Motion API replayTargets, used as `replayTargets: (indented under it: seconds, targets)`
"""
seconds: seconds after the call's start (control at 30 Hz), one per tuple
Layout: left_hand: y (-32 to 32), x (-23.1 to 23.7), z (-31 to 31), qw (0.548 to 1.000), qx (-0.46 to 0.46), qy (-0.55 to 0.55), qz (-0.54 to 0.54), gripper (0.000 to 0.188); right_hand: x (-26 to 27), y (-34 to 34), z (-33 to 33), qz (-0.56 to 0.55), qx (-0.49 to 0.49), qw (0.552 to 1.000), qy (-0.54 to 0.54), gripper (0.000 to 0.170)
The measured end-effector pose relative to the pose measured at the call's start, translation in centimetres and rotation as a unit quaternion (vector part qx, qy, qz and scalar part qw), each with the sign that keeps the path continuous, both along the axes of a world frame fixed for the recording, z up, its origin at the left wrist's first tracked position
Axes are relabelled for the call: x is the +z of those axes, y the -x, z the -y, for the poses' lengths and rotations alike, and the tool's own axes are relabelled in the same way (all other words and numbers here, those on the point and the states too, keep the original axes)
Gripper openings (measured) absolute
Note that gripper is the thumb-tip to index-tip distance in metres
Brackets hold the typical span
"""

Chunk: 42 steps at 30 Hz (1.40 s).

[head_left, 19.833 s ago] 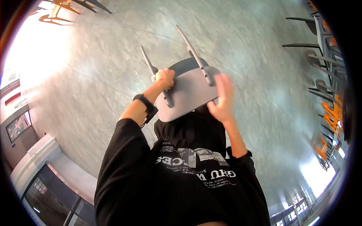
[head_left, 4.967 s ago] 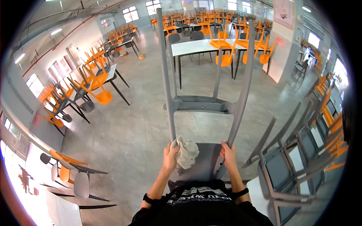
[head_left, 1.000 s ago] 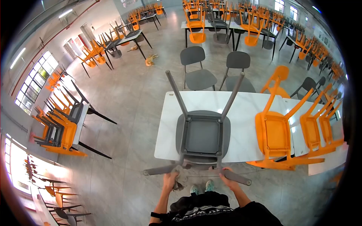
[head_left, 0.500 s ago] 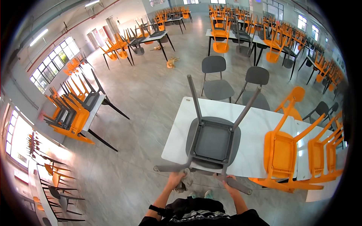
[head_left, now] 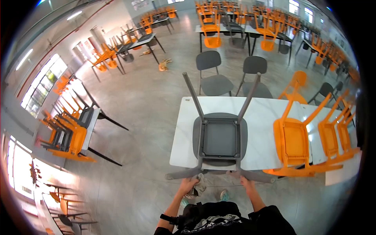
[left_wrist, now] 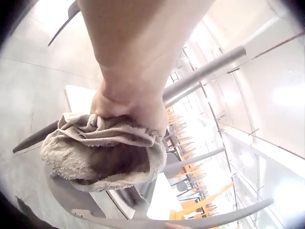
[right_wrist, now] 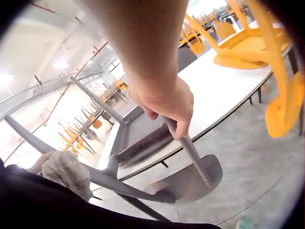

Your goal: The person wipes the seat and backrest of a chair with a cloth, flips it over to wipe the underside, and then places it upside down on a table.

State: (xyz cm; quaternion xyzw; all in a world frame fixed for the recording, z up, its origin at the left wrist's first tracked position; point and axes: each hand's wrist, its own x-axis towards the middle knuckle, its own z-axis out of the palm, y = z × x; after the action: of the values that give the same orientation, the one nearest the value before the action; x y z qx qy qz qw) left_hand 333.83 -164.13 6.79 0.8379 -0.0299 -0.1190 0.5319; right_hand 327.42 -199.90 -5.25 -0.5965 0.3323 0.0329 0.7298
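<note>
A grey chair (head_left: 220,137) lies upside down on a white table (head_left: 258,117), its seat's underside facing up and two legs pointing up at the far side. Its near legs splay out towards the person. My left hand (head_left: 189,184) grips the chair at its near left leg, with a crumpled grey cloth (left_wrist: 105,152) bunched in the same hand. On the other side, my right hand (right_wrist: 167,105) curls its fingers round a grey bar of the chair. The curved backrest (right_wrist: 200,176) hangs below the table edge in the right wrist view.
An upturned orange chair (head_left: 291,137) sits to the right on the table, with more beyond it. Two upright grey chairs (head_left: 213,74) stand behind. Another table with stacked chairs (head_left: 74,129) is at the left. A dog-like tan shape (head_left: 164,64) lies on the floor.
The grey chair, held over the floor and later carried upright in front, now rests upside down on the table. Over the last second both hands stay at it while the head view swings slightly.
</note>
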Motion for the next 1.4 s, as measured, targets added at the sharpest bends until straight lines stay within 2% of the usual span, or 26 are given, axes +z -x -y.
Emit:
replayTargets:
  seconds: [0.03, 0.07, 0.17, 0.23, 0.27, 0.3, 0.37, 0.43, 0.5, 0.6, 0.7, 0.73, 0.8, 0.83, 0.87, 0.9, 0.97, 1.0, 1.07, 1.13, 1.17, 1.2, 1.3, 1.33, 1.4]
  targets:
    - [-0.3, 0.0, -0.8, 0.999, -0.027, -0.019, -0.002, 0.041, -0.1, -0.1, -0.4, -0.07, -0.037, 0.996, -0.046, 0.043]
    - [-0.7, -0.1, -1.7, 0.998, -0.054, -0.037, -0.003, 0.042, 5.2, -0.5, -2.7, -0.075, -0.107, 0.99, -0.046, 0.035]
    - [-1.9, 0.4, -5.9, 0.959, -0.109, -0.12, -0.231, 0.041, 2.2, -0.1, -5.7, -0.054, -0.146, 0.987, 0.046, 0.019]
    - [-0.4, -1.2, -11.2, 0.974, -0.119, -0.132, -0.137, 0.036, -1.2, 0.2, -7.9, -0.022, -0.12, 0.992, -0.017, 0.014]
    - [0.5, -2.2, -13.4, 0.98, -0.124, -0.131, -0.089, 0.035, -1.4, 0.6, -9.4, -0.018, -0.069, 0.996, -0.061, 0.013]
    - [1.4, -1.1, -15.3, 0.992, -0.074, -0.054, -0.086, 0.033, -1.3, 0.2, -11.2, -0.011, -0.016, 0.994, -0.105, 0.013]
    - [3.4, 2.6, -19.3, 0.991, 0.035, 0.1, -0.081, 0.031, -0.5, -1.6, -16.4, -0.089, -0.01, 0.983, -0.16, 0.016]
    - [5.2, -0.6, -25.3, 0.961, 0.111, 0.179, -0.178, 0.03, 0.2, -2.5, -22.0, -0.141, 0.046, 0.976, -0.162, 0.028]
    - [6.8, -5.1, -31.5, 0.951, 0.181, 0.171, -0.181, 0.03, 4.9, -3.9, -28.1, -0.142, 0.171, 0.965, -0.137, 0.038]
    - [8.4, -3.2, -34.9, 0.886, 0.269, 0.346, -0.152, 0.031, 7.6, -5.9, -35.3, -0.133, 0.316, 0.928, -0.145, 0.04]
    - [7.0, 2.0, -34.8, 0.831, 0.301, 0.445, -0.145, 0.035, 11.0, -7.9, -41.5, -0.111, 0.424, 0.887, -0.146, 0.045]
    - [6.6, 0.7, -36.1, 0.815, 0.286, 0.477, -0.161, 0.042, 12.7, -8.6, -43.3, -0.113, 0.443, 0.878, -0.142, 0.047]
    - [4.8, 5.2, -35.4, 0.813, 0.26, 0.493, -0.166, 0.044, 16.3, -9.8, -46.8, -0.119, 0.485, 0.856, -0.137, 0.05]
    - [3.6, 7.4, -35.0, 0.811, 0.253, 0.5, -0.167, 0.046, 17.7, -10.4, -48.4, -0.115, 0.471, 0.863, -0.144, 0.051]
    - [2.6, 8.0, -35.5, 0.82, 0.19, 0.52, -0.142, 0.05, 18.8, -10.9, -50.1, -0.112, 0.46, 0.868, -0.152, 0.051]
    - [1.7, 8.4, -35.7, 0.852, 0.174, 0.48, -0.116, 0.048, 19.1, -11.7, -51.5, -0.108, 0.451, 0.872, -0.16, 0.052]
    - [-0.5, 9.2, -36.4, 0.909, 0.135, 0.389, -0.063, 0.044, 18.0, -13.9, -53.2, -0.109, 0.382, 0.839, -0.373, 0.048]
    - [-2.2, 10.2, -37.2, 0.949, 0.105, 0.292, -0.048, 0.041, 17.5, -15.3, -54.0, -0.107, 0.336, 0.808, -0.473, 0.046]
    - [-6.0, 12.4, -38.8, 0.995, 0.039, 0.092, -0.013, 0.035, 17.7, -18.8, -55.5, -0.052, 0.333, 0.787, -0.517, 0.044]
    - [-10.0, 13.5, -39.4, 0.997, 0.048, -0.021, 0.048, 0.029, 19.4, -22.8, -56.8, 0.003, 0.33, 0.757, -0.564, 0.047]
    - [-12.1, 14.1, -39.7, 0.992, 0.058, -0.077, 0.08, 0.026, 19.8, -24.9, -57.5, -0.015, 0.312, 0.77, -0.557, 0.048]
    - [-14.1, 13.6, -40.5, 0.98, 0.062, -0.132, 0.132, 0.036, 20.1, -26.6, -58.3, -0.034, 0.297, 0.78, -0.55, 0.05]
    - [-20.7, 14.3, -41.9, 0.989, 0.098, -0.041, 0.105, 0.056, 18.0, -32.2, -60.3, -0.03, 0.279, 0.795, -0.538, 0.057]
    - [-23.0, 13.1, -42.9, 0.983, 0.082, -0.071, 0.147, 0.077, 16.9, -34.4, -60.8, -0.016, 0.272, 0.797, -0.539, 0.06]
    - [-27.8, 13.7, -43.8, 0.992, 0.088, 0.014, 0.092, 0.081, 17.5, -39.0, -61.6, -0.026, 0.276, 0.795, -0.539, 0.06]
